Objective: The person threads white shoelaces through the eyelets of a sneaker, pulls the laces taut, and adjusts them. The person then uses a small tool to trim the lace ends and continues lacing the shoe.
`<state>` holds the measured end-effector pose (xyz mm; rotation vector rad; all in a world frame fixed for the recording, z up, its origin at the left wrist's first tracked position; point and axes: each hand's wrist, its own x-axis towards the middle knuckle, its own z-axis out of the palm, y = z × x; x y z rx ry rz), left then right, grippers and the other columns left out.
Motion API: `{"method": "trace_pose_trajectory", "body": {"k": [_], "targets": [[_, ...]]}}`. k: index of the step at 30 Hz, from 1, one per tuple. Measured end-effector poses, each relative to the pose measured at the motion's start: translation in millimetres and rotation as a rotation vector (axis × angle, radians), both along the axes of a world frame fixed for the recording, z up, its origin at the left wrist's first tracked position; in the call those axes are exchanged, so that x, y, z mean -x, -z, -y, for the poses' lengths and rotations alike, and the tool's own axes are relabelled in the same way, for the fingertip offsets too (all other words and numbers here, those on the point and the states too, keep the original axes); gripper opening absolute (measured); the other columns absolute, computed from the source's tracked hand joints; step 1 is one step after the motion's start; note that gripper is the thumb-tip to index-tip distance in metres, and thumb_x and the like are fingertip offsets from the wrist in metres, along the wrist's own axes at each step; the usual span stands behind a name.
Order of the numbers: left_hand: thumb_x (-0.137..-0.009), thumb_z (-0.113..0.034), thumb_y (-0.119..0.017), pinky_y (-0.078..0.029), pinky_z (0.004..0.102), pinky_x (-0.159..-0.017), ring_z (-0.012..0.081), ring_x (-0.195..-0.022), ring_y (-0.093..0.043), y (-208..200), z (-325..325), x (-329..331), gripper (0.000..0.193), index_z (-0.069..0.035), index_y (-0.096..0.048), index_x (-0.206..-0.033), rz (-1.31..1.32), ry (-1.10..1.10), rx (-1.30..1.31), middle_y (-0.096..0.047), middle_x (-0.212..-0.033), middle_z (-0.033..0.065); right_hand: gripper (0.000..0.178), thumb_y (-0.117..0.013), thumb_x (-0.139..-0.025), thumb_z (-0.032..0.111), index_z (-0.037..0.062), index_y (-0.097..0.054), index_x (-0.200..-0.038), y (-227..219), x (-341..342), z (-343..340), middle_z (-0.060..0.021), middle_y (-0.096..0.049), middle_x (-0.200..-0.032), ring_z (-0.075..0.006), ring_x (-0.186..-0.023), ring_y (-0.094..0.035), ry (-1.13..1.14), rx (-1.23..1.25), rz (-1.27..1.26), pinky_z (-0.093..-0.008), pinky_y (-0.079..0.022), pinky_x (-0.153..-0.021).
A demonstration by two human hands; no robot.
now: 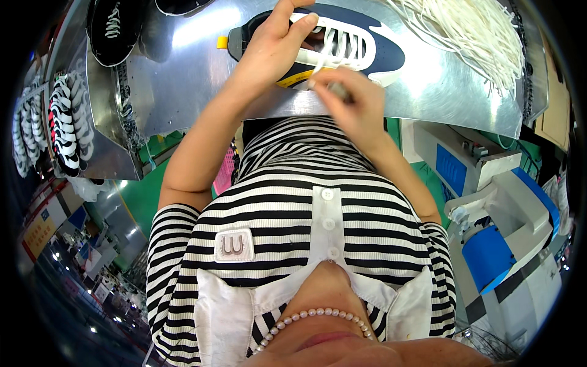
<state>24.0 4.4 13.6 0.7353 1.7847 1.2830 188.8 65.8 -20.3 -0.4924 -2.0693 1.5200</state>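
- Navy, white and yellow low-cut sneaker [348, 52]: lies sideways on the shiny metal worktop [202, 79], toe to the right; probably light, soft-uppered, firmer at the sole, best held at heel and collar.
- Flat white fabric lace [330, 43]: crosses the sneaker's throat; likely limp, best pinched near its end.
- Left hand [269, 52]: curled over the sneaker's rear collar, thumb at the opening.
- Right hand [351, 101]: fingers closed, apparently pinching a lace strand; a blurred dark item [339, 92] shows within, kind unclear.
- Loose heap of white laces [465, 37]: worktop's right.
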Motion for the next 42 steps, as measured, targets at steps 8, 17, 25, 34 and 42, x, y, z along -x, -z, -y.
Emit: {"method": "trace_pose_trajectory", "body": {"k": [8, 17, 25, 34, 42], "targets": [[-0.091, -0.008, -0.067, -0.051, 0.0308, -0.084, 0.0197, -0.097, -0.066, -10, 53, -19, 0.038, -0.005, -0.053, -0.126, -0.61, 0.162, -0.007, -0.068, -0.103, 0.0122, 0.015, -0.072, -0.088, 0.013, 0.0028, -0.073, -0.099, -11, -27, -15, 0.005, -0.063, -0.074, -0.0004, -0.063, -0.049, 0.168, 0.449, 0.22, -0.0168, -0.038, -0.056], [-0.089, -0.008, -0.067, -0.052, 0.0318, -0.074, 0.0257, -0.083, -0.068, -9, 47, -19, 0.021, -0.002, -0.062, -0.108, -0.734, 0.172, -0.004, -0.069, -0.094, 0.0116, 0.019, -0.074, -0.087, 0.023, 0.0038, -0.072, -0.087, -12, -9, -17, 0.0091, -0.051, -0.063, -0.0001, -0.056, -0.038, 0.016, 0.733, 0.247, -0.0197, -0.027, -0.049], [-0.091, -0.012, -0.064, -0.052, 0.0328, -0.073, 0.0278, -0.083, -0.068, -8, 50, -19, 0.022, -0.005, -0.064, -0.112, -0.763, 0.205, -0.026, -0.07, -0.095, 0.0132, 0.015, -0.074, -0.086, 0.018, 0.0037, -0.071, -0.089, -17, -2, -4, 0.0084, -0.057, -0.071, 0.0007, -0.06, -0.042, 0.061, 0.761, 0.127, -0.0175, -0.029, -0.052], [-0.089, -0.018, -0.069, -0.051, 0.0342, -0.07, 0.0296, -0.079, -0.067, -12, 42, -21, 0.025, -0.005, -0.062, -0.11, -0.723, 0.243, 0.009, -0.069, -0.092, 0.0144, 0.014, -0.073, -0.088, 0.013, -0.0001, -0.07, -0.086, -6, 13, 1, 0.0053, -0.062, -0.075, -0.0014, -0.067, -0.051, 0.243, 0.477, -0.017, -0.0173, -0.04, -0.059], [-0.085, -0.019, -0.074, -0.051, 0.033, -0.063, 0.0295, -0.074, -0.067, -2, 37, -25, 0.024, -0.006, -0.065, -0.104, -0.823, 0.183, -0.074, -0.07, -0.09, 0.0125, 0.02, -0.06, -0.097, 0.014, 0.002, -0.051, -0.111, -18, -24, -5, -0.0082, -0.067, -0.078, -0.0134, -0.068, -0.061, 0.043, 0.229, 0.256, -0.0266, -0.048, -0.063]]}}
